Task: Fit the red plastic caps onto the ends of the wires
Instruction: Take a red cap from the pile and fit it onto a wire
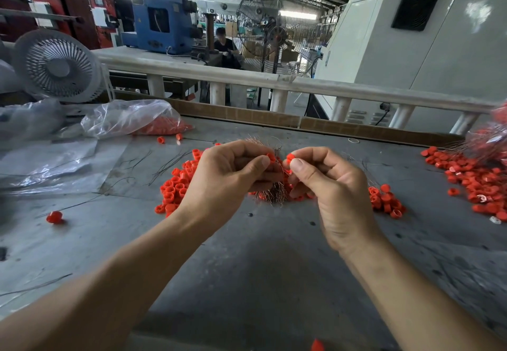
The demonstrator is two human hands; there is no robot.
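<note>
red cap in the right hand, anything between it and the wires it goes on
Nothing visible. The right hand pinches a small red plastic cap beside the thin copper-coloured wire bundle held in the left hand; only open air separates them.

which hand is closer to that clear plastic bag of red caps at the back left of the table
Left. The left hand is up at the table's middle, right of and nearer than the plastic bag; the right hand lies farther right still.

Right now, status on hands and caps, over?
Left hand pinching a cap, wire bundle under its fingers. Right hand pinching another cap. Caps apart, nothing between them.
</note>
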